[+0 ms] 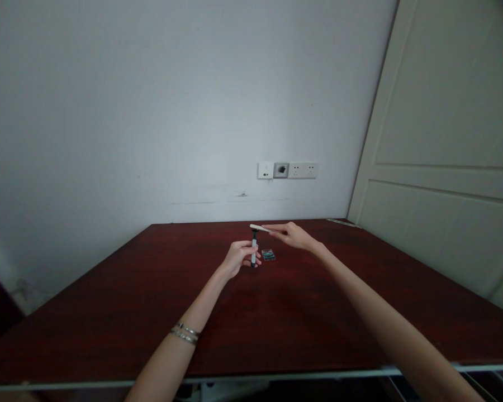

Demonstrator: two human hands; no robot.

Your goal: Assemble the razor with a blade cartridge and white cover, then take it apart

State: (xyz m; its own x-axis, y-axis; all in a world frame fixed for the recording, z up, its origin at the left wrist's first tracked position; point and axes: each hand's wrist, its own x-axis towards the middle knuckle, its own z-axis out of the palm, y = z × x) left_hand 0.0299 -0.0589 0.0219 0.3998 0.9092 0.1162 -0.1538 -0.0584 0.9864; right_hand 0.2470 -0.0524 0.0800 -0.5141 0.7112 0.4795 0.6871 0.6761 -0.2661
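In my left hand (237, 257) a razor (254, 254) stands upright, its pale grey handle pinched between thumb and fingers and its black head at the top. My right hand (292, 234) grips a slim white stick that looks like a toothbrush (257, 227), held nearly level. The wider end of the toothbrush lies over the razor's head and seems to touch it; bristles are too small to make out. Just right of the razor, a small clear plastic case (268, 255) with teal and dark parts inside rests on the table.
The dark red-brown table (151, 312) reaches back to a white wall (171, 111). Wall sockets (302, 170) sit above its far edge. A pale panelled door (444, 139) stands along the right side. A thin light strip (342, 223) lies at the back right corner.
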